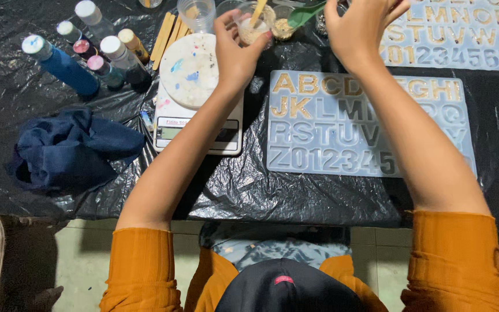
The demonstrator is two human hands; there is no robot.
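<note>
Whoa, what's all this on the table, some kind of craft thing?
A person in orange sleeves works over a table covered in black plastic sheet. The left hand grips a small clear cup with a wooden stick standing in it. The right hand is raised beside it. In front lies a letter mould, its top letters filled gold. A scale and glitter bottles sit left.
</note>
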